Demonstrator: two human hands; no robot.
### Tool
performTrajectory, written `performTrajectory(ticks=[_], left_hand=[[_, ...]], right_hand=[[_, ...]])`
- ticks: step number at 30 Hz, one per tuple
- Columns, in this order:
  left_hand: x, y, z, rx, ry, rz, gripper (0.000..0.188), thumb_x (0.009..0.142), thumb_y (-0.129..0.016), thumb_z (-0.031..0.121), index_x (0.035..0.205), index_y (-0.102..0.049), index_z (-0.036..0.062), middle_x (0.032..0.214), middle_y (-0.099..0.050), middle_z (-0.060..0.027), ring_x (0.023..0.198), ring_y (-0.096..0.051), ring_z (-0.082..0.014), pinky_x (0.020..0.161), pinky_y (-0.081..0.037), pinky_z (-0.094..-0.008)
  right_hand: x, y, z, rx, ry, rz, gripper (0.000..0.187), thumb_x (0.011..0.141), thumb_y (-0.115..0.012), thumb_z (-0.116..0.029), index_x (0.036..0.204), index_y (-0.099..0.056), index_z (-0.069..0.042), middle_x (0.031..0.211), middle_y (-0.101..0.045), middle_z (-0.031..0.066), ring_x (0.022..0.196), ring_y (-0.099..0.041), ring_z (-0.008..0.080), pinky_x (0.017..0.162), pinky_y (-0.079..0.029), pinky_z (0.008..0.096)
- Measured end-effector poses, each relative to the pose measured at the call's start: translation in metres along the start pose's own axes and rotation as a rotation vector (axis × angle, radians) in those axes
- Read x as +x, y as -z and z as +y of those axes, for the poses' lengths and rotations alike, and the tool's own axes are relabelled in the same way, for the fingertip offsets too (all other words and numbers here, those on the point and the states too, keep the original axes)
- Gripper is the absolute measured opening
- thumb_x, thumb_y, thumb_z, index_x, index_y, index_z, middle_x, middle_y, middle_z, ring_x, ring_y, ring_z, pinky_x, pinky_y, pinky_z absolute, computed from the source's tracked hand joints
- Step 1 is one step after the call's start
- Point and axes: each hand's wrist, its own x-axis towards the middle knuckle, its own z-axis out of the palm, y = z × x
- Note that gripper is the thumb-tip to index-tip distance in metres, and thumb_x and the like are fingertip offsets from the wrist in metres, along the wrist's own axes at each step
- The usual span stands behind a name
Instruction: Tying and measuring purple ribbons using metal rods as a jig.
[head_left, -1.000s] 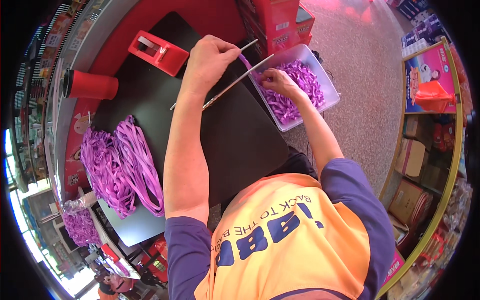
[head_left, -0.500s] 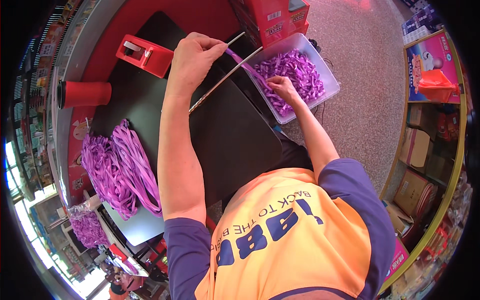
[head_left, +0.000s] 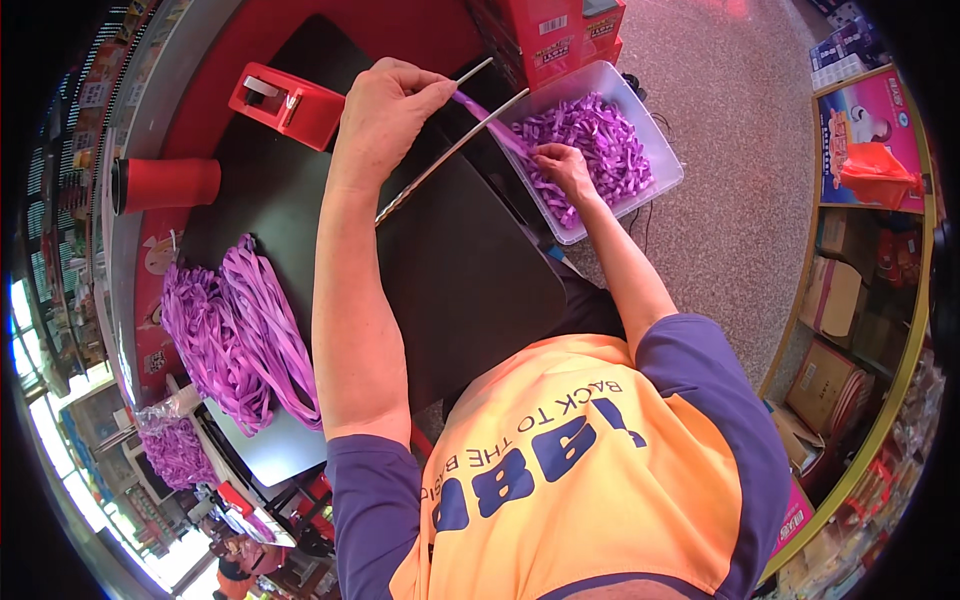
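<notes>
A strip of purple ribbon [head_left: 508, 134] is stretched between my two hands, passing by a long thin rod [head_left: 448, 157]. My left hand [head_left: 392, 112] pinches its upper left end between thumb and fingers, above the dark table. At its other end, my right hand [head_left: 566, 170] holds the ribbon in a closed pinch over a translucent plastic bin [head_left: 668, 176]. A heap of cut or folded purple ribbon [head_left: 600, 135] fills the bin. The tip of a second rod [head_left: 476, 70] pokes out beyond my left fingers; the rest is hidden by my hand and arm.
On the dark table [head_left: 450, 280] lie bundles of long purple ribbon [head_left: 235, 340], a red tape dispenser [head_left: 290, 105] and a red cylinder with a black end [head_left: 168, 186]. Red boxes [head_left: 545, 40] stand behind the bin. A glass-fronted cabinet [head_left: 850, 300] is at the right.
Both hands keep their pinch on the ribbon and have hardly moved. The view has shifted slightly.
</notes>
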Motion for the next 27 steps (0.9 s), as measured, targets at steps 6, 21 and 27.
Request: performTrajectory(ticks=[6, 21, 27], left_hand=[[0.002, 0.0, -0.003, -0.006, -0.012, -0.005, 0.024, 0.077, -0.069, 0.022, 0.089, -0.071, 0.0019, 0.091, -0.061, -0.0075, 0.079, -0.06, -0.0174, 0.07, -0.046, -0.0286], [0.002, 0.0, -0.004, -0.018, 0.007, -0.006, 0.025, 0.077, -0.07, 0.022, 0.088, -0.07, 0.0004, 0.09, -0.061, -0.0084, 0.08, -0.06, -0.0174, 0.07, -0.045, -0.0288], [0.003, 0.001, -0.004, -0.021, 0.0, -0.015, 0.026, 0.077, -0.07, 0.023, 0.087, -0.07, -0.0007, 0.09, -0.061, -0.0083, 0.081, -0.059, -0.0172, 0.071, -0.045, -0.029]], right_hand=[[-0.01, -0.009, -0.008, -0.362, 0.345, 0.043, 0.022, 0.079, -0.066, -0.017, 0.096, -0.069, -0.004, 0.079, -0.067, 0.0054, 0.074, -0.06, 0.0111, 0.069, -0.048, 0.0256], [0.006, -0.012, -0.044, 0.303, -0.043, -0.019, 0.023, 0.084, -0.059, -0.011, 0.103, -0.064, -0.001, 0.077, -0.067, 0.008, 0.059, -0.058, 0.0098, 0.052, -0.046, 0.0213], [0.001, -0.006, 0.004, -0.119, 0.168, 0.055, 0.018, 0.078, -0.064, -0.011, 0.095, -0.066, -0.003, 0.075, -0.067, 0.0057, 0.07, -0.063, 0.0108, 0.065, -0.049, 0.0251]])
